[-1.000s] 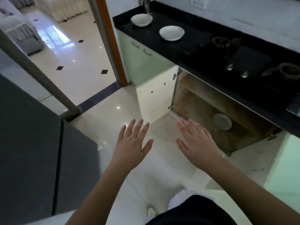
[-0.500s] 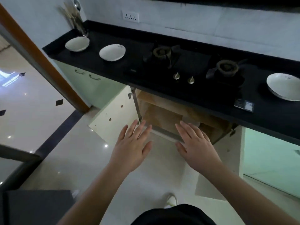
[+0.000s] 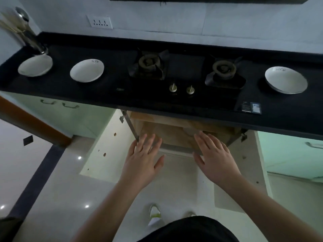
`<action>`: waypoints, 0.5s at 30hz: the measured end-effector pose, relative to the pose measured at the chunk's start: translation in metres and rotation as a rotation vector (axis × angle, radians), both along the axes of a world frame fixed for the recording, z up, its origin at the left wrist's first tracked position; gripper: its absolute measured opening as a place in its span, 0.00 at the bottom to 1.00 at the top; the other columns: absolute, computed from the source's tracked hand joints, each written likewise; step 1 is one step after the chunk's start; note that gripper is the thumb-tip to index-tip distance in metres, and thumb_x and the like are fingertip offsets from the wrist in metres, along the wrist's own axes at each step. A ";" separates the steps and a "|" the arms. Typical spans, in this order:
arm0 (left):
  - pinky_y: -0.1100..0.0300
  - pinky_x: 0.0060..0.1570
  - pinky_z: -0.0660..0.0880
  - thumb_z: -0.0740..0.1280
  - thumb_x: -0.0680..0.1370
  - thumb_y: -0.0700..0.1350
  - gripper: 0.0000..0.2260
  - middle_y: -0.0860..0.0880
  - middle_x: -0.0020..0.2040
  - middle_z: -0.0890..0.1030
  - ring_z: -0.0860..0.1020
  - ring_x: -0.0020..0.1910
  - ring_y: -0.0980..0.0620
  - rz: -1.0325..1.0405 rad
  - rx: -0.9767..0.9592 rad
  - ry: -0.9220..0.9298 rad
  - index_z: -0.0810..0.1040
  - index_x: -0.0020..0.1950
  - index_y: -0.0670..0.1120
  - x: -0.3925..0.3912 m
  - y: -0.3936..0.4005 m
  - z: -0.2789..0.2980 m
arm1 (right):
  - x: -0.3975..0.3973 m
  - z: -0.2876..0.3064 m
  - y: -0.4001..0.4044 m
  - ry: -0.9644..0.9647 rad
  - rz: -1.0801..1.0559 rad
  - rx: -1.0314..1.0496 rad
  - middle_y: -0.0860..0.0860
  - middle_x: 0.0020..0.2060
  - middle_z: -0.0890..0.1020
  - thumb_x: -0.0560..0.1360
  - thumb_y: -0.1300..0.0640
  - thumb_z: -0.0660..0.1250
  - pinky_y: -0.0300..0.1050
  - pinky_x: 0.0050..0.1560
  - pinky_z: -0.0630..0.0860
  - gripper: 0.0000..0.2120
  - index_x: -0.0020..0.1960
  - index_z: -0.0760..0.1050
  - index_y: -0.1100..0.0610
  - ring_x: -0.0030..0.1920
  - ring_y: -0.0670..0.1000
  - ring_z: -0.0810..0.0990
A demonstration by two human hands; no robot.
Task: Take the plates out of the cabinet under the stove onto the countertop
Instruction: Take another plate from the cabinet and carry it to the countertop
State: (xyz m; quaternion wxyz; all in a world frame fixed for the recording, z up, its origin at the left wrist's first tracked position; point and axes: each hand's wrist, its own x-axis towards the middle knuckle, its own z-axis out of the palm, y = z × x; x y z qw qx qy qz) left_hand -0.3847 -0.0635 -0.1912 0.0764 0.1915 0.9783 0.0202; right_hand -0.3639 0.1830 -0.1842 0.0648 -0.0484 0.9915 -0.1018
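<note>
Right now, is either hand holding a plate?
No. The left hand and right hand are both open and empty, while three plates sit on the countertop.

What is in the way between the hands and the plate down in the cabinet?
Nothing visible. Both cabinet doors hang open, and the left hand and right hand hover, empty, before the opening. The plate just peeks out under the countertop.

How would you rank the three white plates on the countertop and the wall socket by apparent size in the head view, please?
1. Right plate, which looks largest.
2. Middle plate and left plate: they look about alike, and the wide-angle lens makes ranking them unsure.
3. Wall socket, smallest.
</note>
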 end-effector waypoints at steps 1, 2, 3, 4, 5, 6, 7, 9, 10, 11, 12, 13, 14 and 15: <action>0.49 0.76 0.45 0.37 0.80 0.64 0.32 0.50 0.81 0.54 0.47 0.80 0.48 -0.024 0.000 -0.007 0.53 0.81 0.53 -0.009 -0.006 -0.002 | -0.002 -0.002 -0.004 -0.003 -0.022 0.014 0.50 0.77 0.59 0.81 0.42 0.53 0.51 0.75 0.54 0.30 0.79 0.54 0.52 0.76 0.53 0.57; 0.49 0.76 0.44 0.36 0.79 0.65 0.33 0.51 0.81 0.53 0.46 0.80 0.49 -0.053 0.000 -0.021 0.52 0.81 0.53 -0.017 -0.011 -0.005 | -0.003 -0.003 -0.007 -0.015 -0.037 0.027 0.50 0.77 0.59 0.80 0.42 0.53 0.50 0.75 0.54 0.30 0.79 0.53 0.52 0.76 0.53 0.57; 0.50 0.76 0.43 0.34 0.79 0.65 0.33 0.51 0.82 0.52 0.45 0.80 0.49 -0.082 -0.004 -0.033 0.50 0.81 0.53 -0.024 -0.015 -0.008 | -0.005 -0.006 -0.010 -0.028 -0.053 0.033 0.49 0.77 0.59 0.80 0.42 0.53 0.49 0.75 0.54 0.30 0.79 0.53 0.52 0.76 0.52 0.57; 0.50 0.76 0.43 0.33 0.78 0.66 0.34 0.51 0.82 0.51 0.44 0.80 0.49 -0.107 -0.008 -0.041 0.49 0.81 0.54 -0.032 -0.017 -0.012 | -0.006 -0.009 -0.012 -0.036 -0.075 0.035 0.49 0.77 0.59 0.80 0.42 0.54 0.48 0.75 0.53 0.30 0.79 0.53 0.52 0.76 0.52 0.57; 0.50 0.76 0.44 0.32 0.78 0.66 0.34 0.51 0.82 0.50 0.44 0.80 0.49 -0.130 -0.011 -0.049 0.48 0.81 0.54 -0.040 -0.019 -0.016 | -0.007 -0.012 -0.013 -0.042 -0.102 0.037 0.49 0.77 0.59 0.80 0.42 0.54 0.48 0.74 0.53 0.30 0.79 0.53 0.52 0.77 0.52 0.57; 0.49 0.77 0.45 0.33 0.78 0.66 0.34 0.51 0.82 0.50 0.44 0.80 0.49 -0.149 -0.010 -0.059 0.48 0.81 0.54 -0.048 -0.019 -0.020 | -0.008 -0.015 -0.014 -0.049 -0.128 0.039 0.49 0.77 0.59 0.80 0.42 0.55 0.47 0.74 0.53 0.30 0.79 0.53 0.52 0.77 0.52 0.57; 0.48 0.77 0.46 0.33 0.78 0.65 0.34 0.51 0.82 0.50 0.45 0.80 0.49 -0.165 -0.002 -0.073 0.49 0.81 0.53 -0.055 -0.017 -0.024 | -0.010 -0.018 -0.014 -0.055 -0.154 0.037 0.50 0.77 0.59 0.80 0.43 0.55 0.47 0.74 0.53 0.30 0.79 0.53 0.52 0.77 0.52 0.57; 0.47 0.77 0.48 0.35 0.79 0.65 0.32 0.51 0.82 0.51 0.45 0.80 0.49 -0.186 0.007 -0.100 0.49 0.81 0.53 -0.068 -0.010 -0.033 | -0.012 -0.025 -0.012 -0.061 -0.198 0.023 0.50 0.77 0.60 0.80 0.43 0.56 0.48 0.74 0.54 0.30 0.78 0.55 0.53 0.77 0.52 0.57; 0.47 0.77 0.48 0.37 0.80 0.64 0.31 0.51 0.82 0.50 0.45 0.80 0.49 -0.197 -0.002 -0.104 0.49 0.81 0.53 -0.074 -0.005 -0.038 | -0.015 -0.030 -0.010 -0.064 -0.211 0.019 0.50 0.77 0.60 0.80 0.43 0.56 0.48 0.74 0.55 0.30 0.78 0.55 0.53 0.77 0.52 0.57; 0.48 0.77 0.49 0.38 0.81 0.64 0.31 0.51 0.82 0.51 0.45 0.80 0.49 -0.209 -0.012 -0.106 0.49 0.81 0.53 -0.081 0.001 -0.044 | -0.020 -0.036 -0.007 -0.075 -0.218 0.016 0.50 0.77 0.60 0.80 0.43 0.56 0.48 0.74 0.55 0.30 0.78 0.54 0.53 0.77 0.52 0.57; 0.48 0.77 0.49 0.40 0.81 0.63 0.30 0.51 0.82 0.51 0.46 0.80 0.49 -0.222 -0.019 -0.110 0.50 0.81 0.53 -0.088 0.007 -0.050 | -0.025 -0.042 -0.005 -0.092 -0.222 0.010 0.50 0.77 0.60 0.80 0.43 0.55 0.48 0.74 0.55 0.30 0.78 0.54 0.53 0.77 0.52 0.56; 0.48 0.77 0.49 0.41 0.81 0.63 0.30 0.50 0.82 0.52 0.47 0.80 0.48 -0.234 -0.026 -0.113 0.51 0.81 0.53 -0.094 0.012 -0.056 | -0.031 -0.050 -0.002 -0.114 -0.227 -0.001 0.50 0.78 0.59 0.81 0.43 0.55 0.48 0.74 0.55 0.30 0.79 0.53 0.53 0.77 0.52 0.55; 0.48 0.76 0.48 0.42 0.82 0.63 0.30 0.50 0.81 0.53 0.48 0.80 0.48 -0.243 -0.032 -0.112 0.52 0.81 0.52 -0.101 0.019 -0.066 | -0.038 -0.060 0.003 -0.133 -0.232 -0.015 0.50 0.78 0.58 0.81 0.44 0.55 0.49 0.75 0.55 0.30 0.79 0.53 0.53 0.77 0.52 0.55; 0.48 0.76 0.49 0.42 0.81 0.63 0.30 0.50 0.81 0.53 0.48 0.80 0.48 -0.253 -0.036 -0.111 0.52 0.81 0.52 -0.107 0.023 -0.072 | -0.044 -0.067 0.006 -0.142 -0.232 -0.029 0.51 0.78 0.58 0.81 0.44 0.55 0.49 0.75 0.56 0.30 0.79 0.53 0.53 0.77 0.53 0.55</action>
